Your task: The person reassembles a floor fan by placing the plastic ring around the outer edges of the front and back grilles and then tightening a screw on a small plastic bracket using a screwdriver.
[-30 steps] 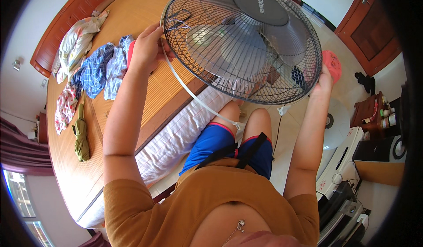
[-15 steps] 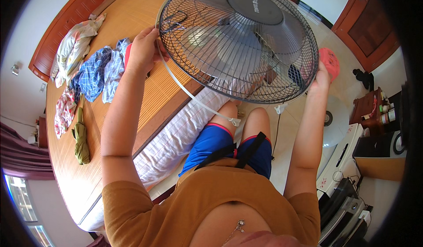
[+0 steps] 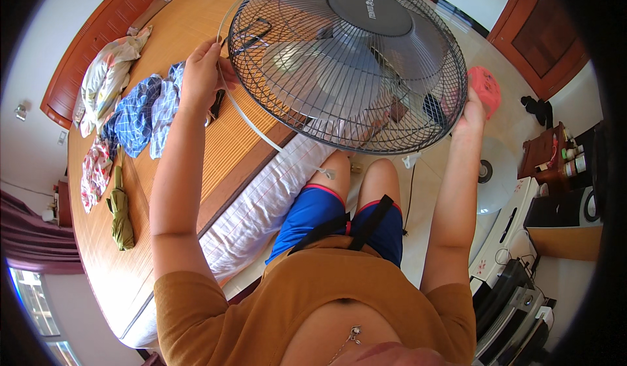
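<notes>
My left hand (image 3: 206, 75) pinches a thin pale band (image 3: 251, 124) looping beside the black wire fan grille (image 3: 300, 111) at upper left; a clip (image 3: 326, 173) hangs on it. My right hand (image 3: 473, 108) grips the grille's right rim. The fan's grey blades (image 3: 294, 62) and dark round centre plate (image 3: 369, 10) show at top centre, above my knees. A pink object (image 3: 483, 85) is just behind my right hand; I cannot tell whether they touch. A black cord (image 3: 408, 206) runs down below the fan.
The bed (image 3: 111, 287) at left holds rumpled clothes (image 3: 130, 118) and an olive folded umbrella (image 3: 119, 216). A round pale fan base (image 3: 493, 190) is on the floor at right, near a white cabinet (image 3: 496, 242), speaker (image 3: 558, 212), brown cabinet (image 3: 545, 173) and electronics (image 3: 513, 323). A door (image 3: 542, 39) stands upper right.
The grille and both hands have shifted slightly left. My left hand's band now stands a little apart from the grille's left rim, with a gap between them.
</notes>
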`<state>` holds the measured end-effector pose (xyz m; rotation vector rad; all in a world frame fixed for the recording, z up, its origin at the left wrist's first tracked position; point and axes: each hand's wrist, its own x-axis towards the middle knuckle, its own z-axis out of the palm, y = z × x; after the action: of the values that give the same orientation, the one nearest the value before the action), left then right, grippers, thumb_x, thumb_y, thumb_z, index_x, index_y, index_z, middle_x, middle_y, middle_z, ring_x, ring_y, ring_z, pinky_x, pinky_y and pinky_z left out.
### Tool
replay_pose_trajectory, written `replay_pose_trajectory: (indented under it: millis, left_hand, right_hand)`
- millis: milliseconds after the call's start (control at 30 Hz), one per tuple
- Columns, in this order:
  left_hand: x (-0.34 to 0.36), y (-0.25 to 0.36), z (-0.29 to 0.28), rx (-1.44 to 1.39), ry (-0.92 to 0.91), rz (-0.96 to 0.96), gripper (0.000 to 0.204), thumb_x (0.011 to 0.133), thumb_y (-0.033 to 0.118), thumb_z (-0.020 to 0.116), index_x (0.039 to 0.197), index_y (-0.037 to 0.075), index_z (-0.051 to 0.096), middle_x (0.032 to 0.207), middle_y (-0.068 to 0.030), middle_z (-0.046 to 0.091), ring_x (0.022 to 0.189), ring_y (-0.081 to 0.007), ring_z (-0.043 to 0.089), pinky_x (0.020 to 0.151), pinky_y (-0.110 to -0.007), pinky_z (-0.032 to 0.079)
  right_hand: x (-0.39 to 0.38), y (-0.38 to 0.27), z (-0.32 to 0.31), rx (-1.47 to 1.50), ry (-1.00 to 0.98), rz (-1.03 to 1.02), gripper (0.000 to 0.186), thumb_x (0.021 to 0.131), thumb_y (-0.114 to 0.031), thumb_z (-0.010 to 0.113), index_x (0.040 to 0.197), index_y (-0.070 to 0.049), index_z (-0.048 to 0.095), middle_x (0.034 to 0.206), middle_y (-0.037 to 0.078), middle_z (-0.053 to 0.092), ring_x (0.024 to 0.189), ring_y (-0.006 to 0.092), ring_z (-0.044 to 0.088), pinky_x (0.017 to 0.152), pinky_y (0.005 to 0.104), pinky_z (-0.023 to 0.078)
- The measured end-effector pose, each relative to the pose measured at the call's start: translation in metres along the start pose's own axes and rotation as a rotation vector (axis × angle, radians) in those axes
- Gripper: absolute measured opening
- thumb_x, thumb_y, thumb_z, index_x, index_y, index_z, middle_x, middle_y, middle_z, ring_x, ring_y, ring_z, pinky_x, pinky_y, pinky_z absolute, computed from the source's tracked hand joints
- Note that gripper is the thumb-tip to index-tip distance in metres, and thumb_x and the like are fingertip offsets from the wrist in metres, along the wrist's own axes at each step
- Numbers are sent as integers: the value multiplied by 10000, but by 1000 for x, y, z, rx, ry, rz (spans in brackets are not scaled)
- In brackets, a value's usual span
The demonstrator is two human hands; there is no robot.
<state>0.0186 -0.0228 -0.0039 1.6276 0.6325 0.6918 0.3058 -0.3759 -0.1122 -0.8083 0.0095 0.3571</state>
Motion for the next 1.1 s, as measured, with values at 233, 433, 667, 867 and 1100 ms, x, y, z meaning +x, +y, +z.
replay_pose_trajectory:
  millis: [233,433,667,867,1100]
  left_hand:
    - [-7,3,5,-4,45,27,367,930,198,384,1248,17,415,609,-41,512,424,-125,496,352,-224,411]
    - [11,-5,2,63,55,74,372,927,175,363,1252,-1,396,635,-78,533,430,-153,524,355,-232,386]
    - [1,-7,4,32,56,118,355,932,176,352,1236,-1,398,634,-80,525,437,-144,536,349,-217,379]
    - [-5,-6,-2,52,35,94,338,932,168,345,1218,-5,399,668,-85,544,435,-147,550,335,-208,366]
    - [-9,-7,3,50,56,55,324,926,156,348,1190,-11,431,666,-82,530,426,-151,545,327,-217,359]
  right_hand:
    - [4,2,-2,30,15,-6,247,914,-151,389,1006,-32,586,846,52,646,657,146,614,507,280,508]
    - [-7,2,16,75,50,-13,256,912,-131,382,1025,-5,575,877,75,644,685,164,623,547,291,530]
    - [5,1,-1,83,22,-7,270,915,-127,376,1051,7,565,898,91,638,716,183,625,594,316,537]
    - [7,3,-3,78,3,-10,272,915,-129,376,1056,8,565,899,92,637,723,181,623,603,316,536]
    - [-3,3,12,96,70,-9,263,910,-127,389,1044,9,569,906,92,637,739,186,625,617,319,538]
